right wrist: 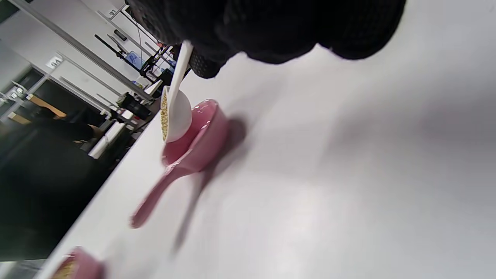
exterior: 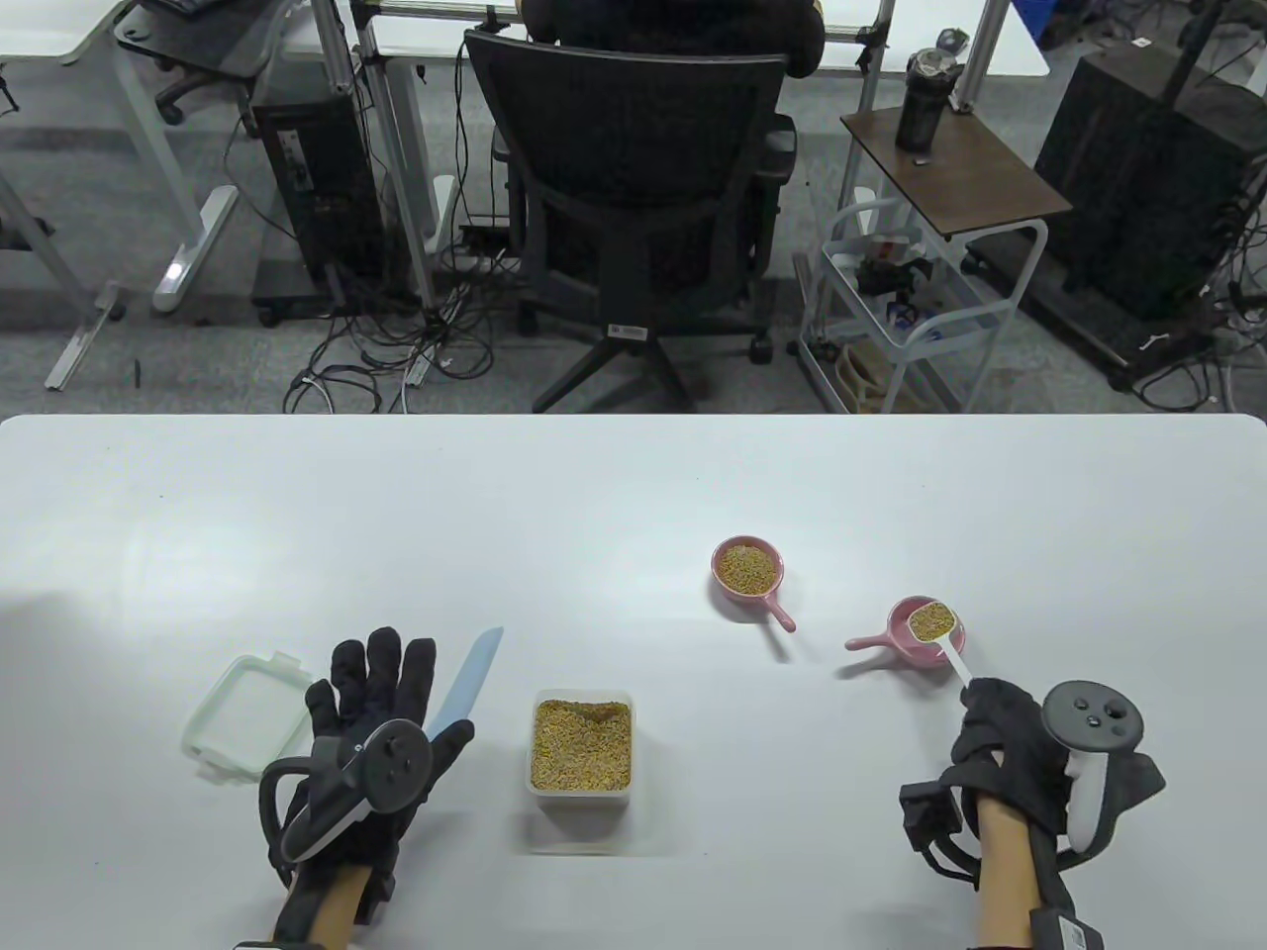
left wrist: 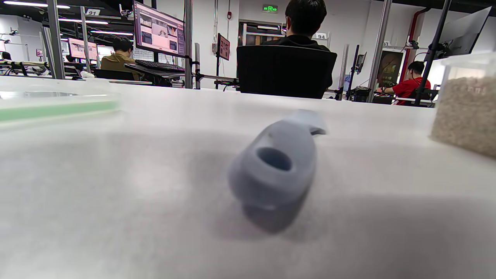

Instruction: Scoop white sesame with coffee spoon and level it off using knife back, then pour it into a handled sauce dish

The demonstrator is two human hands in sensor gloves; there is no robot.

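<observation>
White tags (left wrist: 321,36) on posts read 94 and 91

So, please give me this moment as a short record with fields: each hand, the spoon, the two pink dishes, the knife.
left hand: open, fingers straight, flat over the knife handle
right hand: holds the spoon handle
spoon: full of sesame, above the near dish, not yet poured
near pink dish: looks empty
far pink dish: holds sesame
knife: lies on the table

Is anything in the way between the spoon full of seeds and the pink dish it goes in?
Nothing visible is. The right hand holds the spoon right above the empty pink dish, with only air between them.
</observation>
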